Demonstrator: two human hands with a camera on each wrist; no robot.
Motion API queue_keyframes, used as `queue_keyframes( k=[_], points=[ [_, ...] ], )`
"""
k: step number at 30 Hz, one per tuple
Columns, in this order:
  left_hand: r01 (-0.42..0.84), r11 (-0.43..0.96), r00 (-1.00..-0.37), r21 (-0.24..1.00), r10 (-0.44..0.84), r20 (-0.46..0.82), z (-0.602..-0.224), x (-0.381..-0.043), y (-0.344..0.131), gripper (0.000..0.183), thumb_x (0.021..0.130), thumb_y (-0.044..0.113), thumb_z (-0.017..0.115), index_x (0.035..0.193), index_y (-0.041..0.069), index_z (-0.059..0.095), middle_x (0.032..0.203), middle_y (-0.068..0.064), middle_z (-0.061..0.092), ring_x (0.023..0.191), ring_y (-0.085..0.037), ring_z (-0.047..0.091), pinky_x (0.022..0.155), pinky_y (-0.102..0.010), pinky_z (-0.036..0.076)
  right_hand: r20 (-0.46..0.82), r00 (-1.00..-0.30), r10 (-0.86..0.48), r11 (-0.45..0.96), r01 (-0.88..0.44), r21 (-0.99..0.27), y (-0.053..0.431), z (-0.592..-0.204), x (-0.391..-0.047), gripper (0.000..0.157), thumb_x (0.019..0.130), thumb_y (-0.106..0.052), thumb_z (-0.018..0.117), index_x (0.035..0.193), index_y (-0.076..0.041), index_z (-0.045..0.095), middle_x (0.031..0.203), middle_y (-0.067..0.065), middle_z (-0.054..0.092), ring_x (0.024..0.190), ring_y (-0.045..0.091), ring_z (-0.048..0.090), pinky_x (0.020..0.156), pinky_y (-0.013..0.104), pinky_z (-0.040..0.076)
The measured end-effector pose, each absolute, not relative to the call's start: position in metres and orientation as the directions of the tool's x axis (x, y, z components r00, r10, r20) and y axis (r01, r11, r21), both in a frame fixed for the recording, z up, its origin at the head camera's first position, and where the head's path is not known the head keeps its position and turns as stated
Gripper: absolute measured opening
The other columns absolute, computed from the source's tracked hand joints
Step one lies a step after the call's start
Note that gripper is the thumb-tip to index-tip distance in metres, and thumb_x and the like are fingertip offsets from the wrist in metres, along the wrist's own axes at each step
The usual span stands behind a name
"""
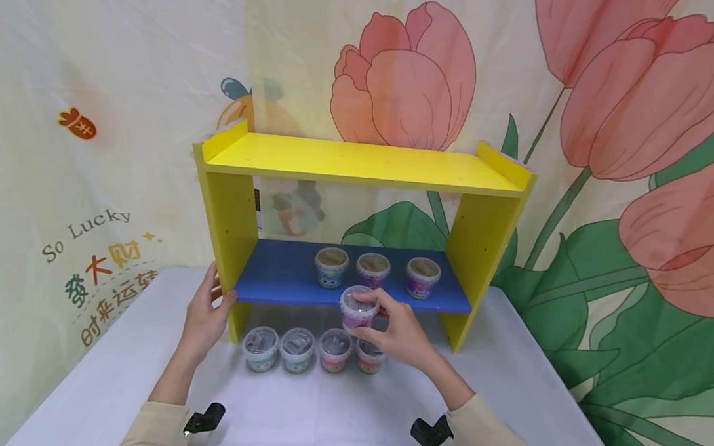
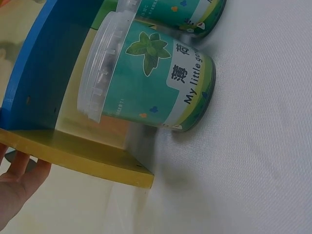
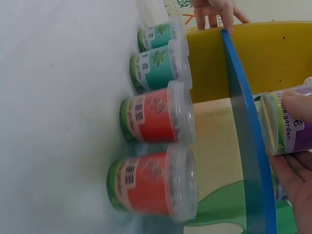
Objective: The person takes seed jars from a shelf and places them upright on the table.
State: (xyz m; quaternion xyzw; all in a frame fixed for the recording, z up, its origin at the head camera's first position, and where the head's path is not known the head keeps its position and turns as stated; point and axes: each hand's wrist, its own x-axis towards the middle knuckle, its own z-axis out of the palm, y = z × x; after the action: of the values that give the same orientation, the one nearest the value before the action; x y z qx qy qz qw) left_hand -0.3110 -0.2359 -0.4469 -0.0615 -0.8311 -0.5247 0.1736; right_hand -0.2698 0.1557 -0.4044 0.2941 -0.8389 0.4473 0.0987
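My right hand (image 1: 397, 326) grips a purple-labelled plastic tub (image 1: 356, 318) with a clear lid, between thumb and fingers. In the right wrist view the purple tub (image 3: 287, 122) is tilted, its base right at the front edge of the blue shelf board (image 3: 251, 131). My left hand (image 1: 207, 310) holds the left side panel of the yellow shelf unit (image 1: 238, 238), thumb on its front edge. On the blue board (image 1: 279, 266) stand a blue-labelled tub (image 1: 331, 274) and two purple-labelled tubs (image 1: 372, 274) (image 1: 421, 285).
On the white table (image 1: 303, 418), before the unit, stand two green mint-leaf tubs (image 1: 260, 357) (image 1: 296, 359) and two red tubs (image 1: 334, 359) (image 1: 370, 364) in a row. A yellow top board (image 1: 365, 161) spans above. Behind hangs a cloth (image 1: 162, 39) printed with tulips.
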Motion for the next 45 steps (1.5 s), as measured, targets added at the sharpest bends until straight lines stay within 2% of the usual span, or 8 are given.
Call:
queue_keyframes(
  k=[8,12,17,22,32,45],
  points=[
    [0.29,0.449,-0.928,0.845,-0.082,0.362,-0.444,-0.311,-0.235,0.076,0.113,0.025,0.052,0.168,0.052,0.006,0.164,-0.025,0.039,0.146,-0.052,0.042,0.109,-0.069,0.048,0.424,-0.839,-0.34,0.47,-0.543,-0.696,0.193,-0.413,-0.258,0.056,0.087,-0.007,0.089,0.135,-0.02,0.065,0.139,0.003,0.069,0.123,0.024,0.069,0.101,0.033,0.061],
    [0.284,0.447,-0.931,0.848,-0.082,0.355,-0.445,-0.31,-0.235,0.077,0.113,0.025,0.052,0.168,0.051,0.005,0.164,-0.025,0.039,0.146,-0.052,0.041,0.109,-0.069,0.048,0.425,-0.85,-0.313,0.482,-0.527,-0.7,0.21,-0.42,-0.255,0.055,0.085,-0.007,0.089,0.133,-0.019,0.066,0.14,0.004,0.069,0.124,0.027,0.068,0.1,0.038,0.061],
    [0.274,0.448,-0.934,0.851,-0.086,0.346,-0.446,-0.309,-0.234,0.077,0.113,0.025,0.051,0.169,0.05,0.005,0.164,-0.025,0.038,0.146,-0.052,0.041,0.11,-0.068,0.048,0.37,-0.89,-0.266,0.519,-0.456,-0.723,0.228,-0.431,-0.252,0.053,0.086,-0.008,0.09,0.131,-0.019,0.065,0.141,0.005,0.068,0.126,0.029,0.067,0.101,0.042,0.061],
    [0.271,0.442,-0.936,0.855,-0.089,0.342,-0.445,-0.309,-0.234,0.077,0.113,0.025,0.051,0.168,0.051,0.005,0.163,-0.025,0.038,0.147,-0.052,0.04,0.11,-0.068,0.047,0.341,-0.909,-0.239,0.532,-0.416,-0.738,0.242,-0.443,-0.254,0.05,0.087,-0.009,0.089,0.13,-0.017,0.064,0.14,0.007,0.068,0.124,0.031,0.066,0.1,0.04,0.061],
    [0.271,0.443,-0.935,0.855,-0.089,0.343,-0.446,-0.309,-0.233,0.077,0.113,0.025,0.051,0.168,0.053,0.006,0.164,-0.023,0.038,0.147,-0.051,0.041,0.111,-0.069,0.046,0.297,-0.93,-0.214,0.525,-0.366,-0.768,0.25,-0.471,-0.26,0.047,0.083,-0.007,0.091,0.119,-0.016,0.064,0.137,0.009,0.069,0.12,0.03,0.068,0.099,0.035,0.061],
    [0.26,0.442,-0.939,0.858,-0.093,0.332,-0.444,-0.308,-0.233,0.077,0.113,0.024,0.052,0.168,0.053,0.005,0.166,-0.022,0.036,0.148,-0.051,0.039,0.112,-0.07,0.045,0.258,-0.946,-0.194,0.559,-0.323,-0.764,0.249,-0.501,-0.269,0.05,0.082,-0.002,0.091,0.119,-0.02,0.063,0.135,0.008,0.068,0.119,0.028,0.067,0.098,0.037,0.062]
  ],
)
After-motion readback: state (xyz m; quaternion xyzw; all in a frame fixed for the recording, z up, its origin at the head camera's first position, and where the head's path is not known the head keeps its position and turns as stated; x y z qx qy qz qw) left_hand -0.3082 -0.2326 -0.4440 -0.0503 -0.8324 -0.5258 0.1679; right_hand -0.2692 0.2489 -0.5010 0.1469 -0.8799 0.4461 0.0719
